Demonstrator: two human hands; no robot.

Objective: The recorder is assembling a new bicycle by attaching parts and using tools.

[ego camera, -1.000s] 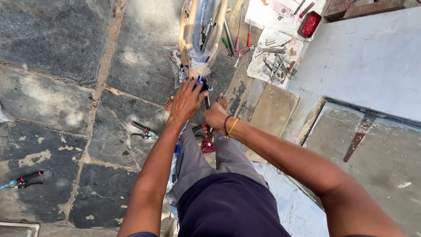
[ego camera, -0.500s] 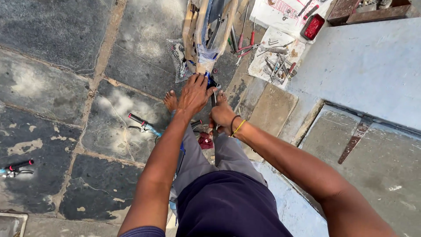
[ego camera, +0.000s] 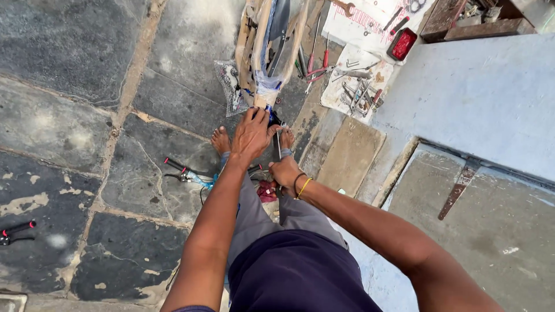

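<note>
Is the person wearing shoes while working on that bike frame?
No, both feet are bare on the stone floor: the left foot shows its toes beside the left hand.

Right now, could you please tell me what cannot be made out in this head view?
- What the left hand presses: covered by the hand itself.
- What the right hand grips: hidden by its fingers.
- Wrapped bicycle frame: cut off at the top edge.
- Tools on the paper sheet: too small to identify.

Floor point(ego camera: 75, 69): dark grey stone slabs with pale patches and tan joints. Frame point(ego camera: 261, 40): beige tubes, blue marks near the wrapped end. Tray point(ego camera: 403, 44): red. Cloth point(ego camera: 355, 78): off-white, stained. Bracelets point(ego camera: 300, 186): black and yellow. Trousers point(ego camera: 260, 214): grey. Shirt point(ego camera: 295, 277): navy.
</note>
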